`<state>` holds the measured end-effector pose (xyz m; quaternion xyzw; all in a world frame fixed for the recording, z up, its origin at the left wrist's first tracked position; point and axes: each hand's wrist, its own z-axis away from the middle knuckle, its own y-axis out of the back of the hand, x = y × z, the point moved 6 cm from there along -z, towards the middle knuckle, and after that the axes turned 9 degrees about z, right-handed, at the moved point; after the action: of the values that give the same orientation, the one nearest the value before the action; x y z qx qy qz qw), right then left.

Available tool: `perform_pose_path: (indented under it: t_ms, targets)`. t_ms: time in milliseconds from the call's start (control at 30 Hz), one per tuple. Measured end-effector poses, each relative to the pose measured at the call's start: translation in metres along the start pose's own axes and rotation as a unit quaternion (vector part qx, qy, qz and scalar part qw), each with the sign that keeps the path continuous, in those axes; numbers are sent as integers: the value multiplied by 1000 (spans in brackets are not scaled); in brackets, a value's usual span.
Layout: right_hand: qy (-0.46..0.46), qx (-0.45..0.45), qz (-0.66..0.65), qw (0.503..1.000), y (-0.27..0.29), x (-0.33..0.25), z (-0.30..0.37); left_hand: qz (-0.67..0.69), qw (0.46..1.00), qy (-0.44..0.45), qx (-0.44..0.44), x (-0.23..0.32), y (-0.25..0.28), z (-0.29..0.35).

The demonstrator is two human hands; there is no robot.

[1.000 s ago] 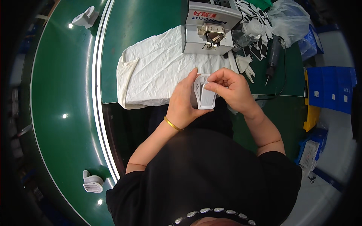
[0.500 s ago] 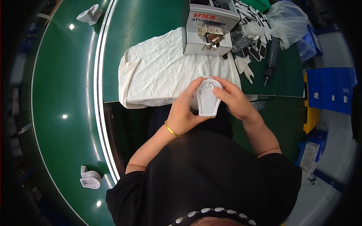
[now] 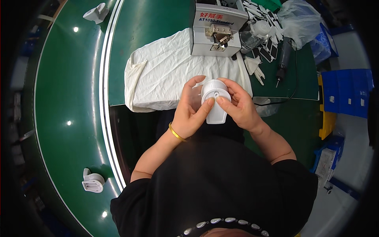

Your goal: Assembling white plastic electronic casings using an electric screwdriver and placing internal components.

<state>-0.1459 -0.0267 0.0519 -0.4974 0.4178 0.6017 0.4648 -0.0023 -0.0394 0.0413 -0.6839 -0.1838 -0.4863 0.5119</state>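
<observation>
Pinching from both sides, the fingers of the left hand (image 3: 189, 114) and the right hand (image 3: 241, 108) are closed around a small white plastic part (image 3: 215, 100), round at the top with a flat tab hanging below. Both thumbs press on its face near the middle, tips almost touching, while the other fingers curl over its upper rim. The part is held in the air just in front of the person's chest, above the near edge of the green table (image 3: 158, 27).

A gold bangle (image 3: 176, 133) circles the left wrist. Just beyond the hands a crumpled white cloth (image 3: 166, 79) lies spread on the table, and at its far edge stands a grey box-shaped machine (image 3: 217, 27) with a metal fitting on its front. To the right of the machine lie small white pieces (image 3: 254, 67) and a dark electric screwdriver (image 3: 283, 61) with its cable. On the curved green belt to the left rest two more white parts, one near (image 3: 92, 181), one far (image 3: 96, 13). Blue bins (image 3: 347, 93) stand well to the right.
</observation>
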Motion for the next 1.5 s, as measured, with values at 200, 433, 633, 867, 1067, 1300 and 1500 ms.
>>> perform_pose_path:
  t_ms: [200, 433, 633, 867, 1067, 1300, 1500]
  targets:
    - [-27, 8, -87, 996, 21, 7, -15, -127, 986, -85, -60, 8, -5, -11]
    - [106, 268, 46, 957, 154, -6, -35, -387, 887, -253, 10, 25, -5, -19]
    - [-107, 515, 462, 714, 312, 19, -30, -404, 889, -214, -35, 14, -14, -14]
    - [-115, 386, 135, 905, 334, 55, -40, -453, 864, -220, 3, 3, -5, -18]
    - [176, 197, -257, 930, 270, -10, -39, -452, 862, -227, -24, -5, -6, -13]
    - [393, 105, -150, 901, 138, -146, -68, -467, 844, -260, -35, -7, -8, -13]
    - [376, 159, 81, 909, 87, -159, -102, -445, 857, -258, -27, -10, -5, -13]
